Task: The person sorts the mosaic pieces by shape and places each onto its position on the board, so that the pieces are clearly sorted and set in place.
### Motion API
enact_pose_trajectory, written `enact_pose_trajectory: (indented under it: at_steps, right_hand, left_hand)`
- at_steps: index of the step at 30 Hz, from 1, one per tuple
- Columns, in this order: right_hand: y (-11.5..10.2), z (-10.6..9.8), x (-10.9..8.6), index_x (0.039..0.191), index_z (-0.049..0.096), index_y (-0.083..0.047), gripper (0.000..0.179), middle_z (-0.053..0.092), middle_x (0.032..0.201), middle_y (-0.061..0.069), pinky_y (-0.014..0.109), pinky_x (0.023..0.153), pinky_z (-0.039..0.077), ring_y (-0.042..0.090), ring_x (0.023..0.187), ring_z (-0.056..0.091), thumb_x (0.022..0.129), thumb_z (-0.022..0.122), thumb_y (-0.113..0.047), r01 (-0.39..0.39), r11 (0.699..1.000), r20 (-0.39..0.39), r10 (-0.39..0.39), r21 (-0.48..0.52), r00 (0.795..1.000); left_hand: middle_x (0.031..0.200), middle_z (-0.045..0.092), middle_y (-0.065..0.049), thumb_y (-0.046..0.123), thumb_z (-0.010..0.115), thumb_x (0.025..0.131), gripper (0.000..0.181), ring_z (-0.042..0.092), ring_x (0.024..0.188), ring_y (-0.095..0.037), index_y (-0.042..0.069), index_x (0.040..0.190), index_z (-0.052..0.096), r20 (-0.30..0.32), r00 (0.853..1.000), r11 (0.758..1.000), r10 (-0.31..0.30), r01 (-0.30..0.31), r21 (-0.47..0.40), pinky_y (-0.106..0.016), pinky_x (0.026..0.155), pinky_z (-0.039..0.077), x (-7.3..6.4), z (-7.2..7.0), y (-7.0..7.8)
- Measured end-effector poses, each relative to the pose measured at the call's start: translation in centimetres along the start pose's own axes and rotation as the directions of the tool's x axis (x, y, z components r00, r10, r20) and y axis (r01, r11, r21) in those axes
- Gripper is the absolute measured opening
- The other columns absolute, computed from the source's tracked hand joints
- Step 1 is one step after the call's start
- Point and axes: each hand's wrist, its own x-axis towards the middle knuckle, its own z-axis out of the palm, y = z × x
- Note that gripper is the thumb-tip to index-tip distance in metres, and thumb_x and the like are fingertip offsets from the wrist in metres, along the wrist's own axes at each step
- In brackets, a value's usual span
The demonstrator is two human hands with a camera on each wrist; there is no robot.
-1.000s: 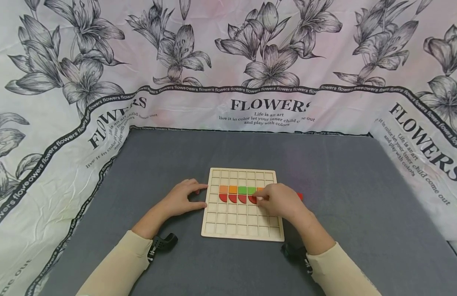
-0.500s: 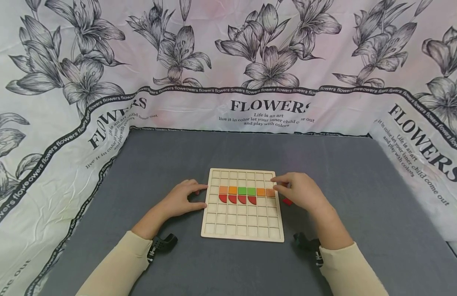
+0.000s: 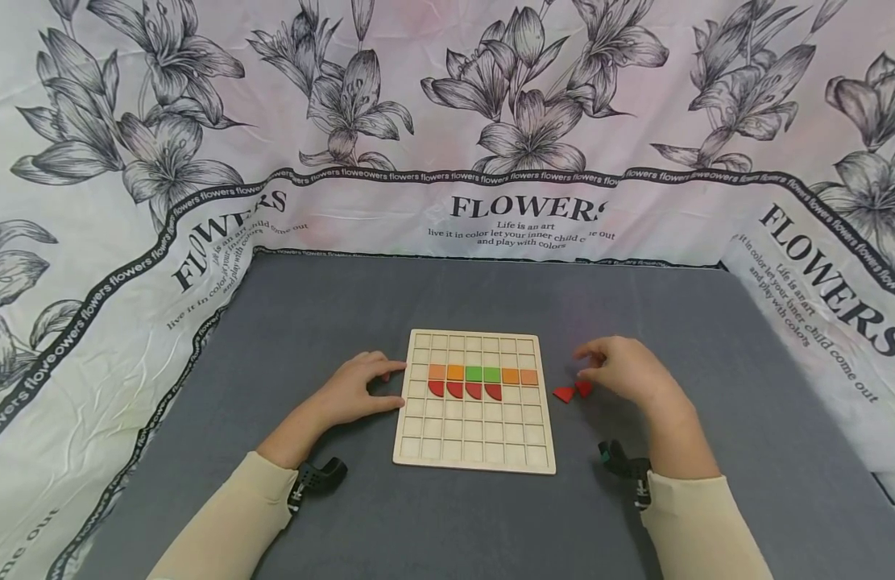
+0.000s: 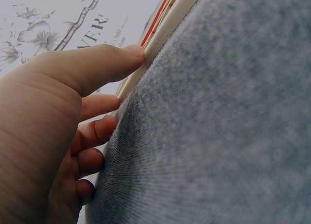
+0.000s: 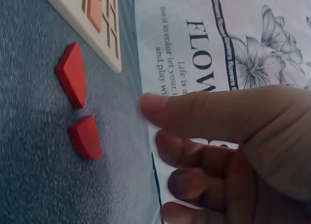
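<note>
A wooden grid board [image 3: 476, 443] lies on the grey table. Across it runs a row of square tiles: orange squares [image 3: 455, 373] at both ends and green squares [image 3: 483, 374] in the middle. Directly below sit several red quarter-circle tiles [image 3: 474, 391]. My left hand [image 3: 356, 388] touches the board's left edge with thumb and fingertips, fingers mostly straight. Right of the board, my right hand [image 3: 624, 369] hovers with loosely bent fingers and nothing between them. Two loose red quarter-circle pieces [image 5: 73, 76] lie below it on the table, apart from the fingers in the right wrist view.
A flower-printed cloth [image 3: 527, 217] stands up behind the grey table [image 3: 345, 306] and along both sides. Each wrist carries a black strap device [image 3: 324, 475].
My right hand has drawn back from the red row, moving right past the board's edge to above the loose red pieces. A fourth red quarter-circle stays on the board. The left hand is still.
</note>
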Motion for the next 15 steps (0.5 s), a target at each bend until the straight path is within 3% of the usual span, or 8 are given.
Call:
enact_pose_trajectory:
  at_steps: [6,15]
  right_hand:
    - [0.6,0.6,0.2,0.110,0.072,-0.001,0.029,0.064,0.090,0.008,0.039,0.068,0.047,0.022,0.076,0.057,0.082,0.079,-0.006,-0.038,0.999,0.145,0.034,0.029,0.989]
    - [0.6,1.6,0.7,0.098,0.069,-0.007,0.020,0.059,0.087,0.008,0.037,0.063,0.043,0.023,0.071,0.053,0.080,0.076,-0.001,-0.061,0.997,0.167,0.068,-0.043,0.984]
  left_hand:
    - [0.092,0.051,0.006,0.039,0.083,0.088,0.058,0.045,0.086,-0.015,0.012,0.136,0.068,-0.008,1.000,1.000,0.007,-0.007,-0.004,-0.037,0.079,0.037,-0.2,0.0,0.0]
    - [0.092,0.051,0.005,0.040,0.082,0.088,0.057,0.045,0.085,-0.015,0.011,0.136,0.068,-0.015,1.000,1.000,0.024,-0.024,-0.009,-0.038,0.078,0.037,-0.1,-0.2,0.1]
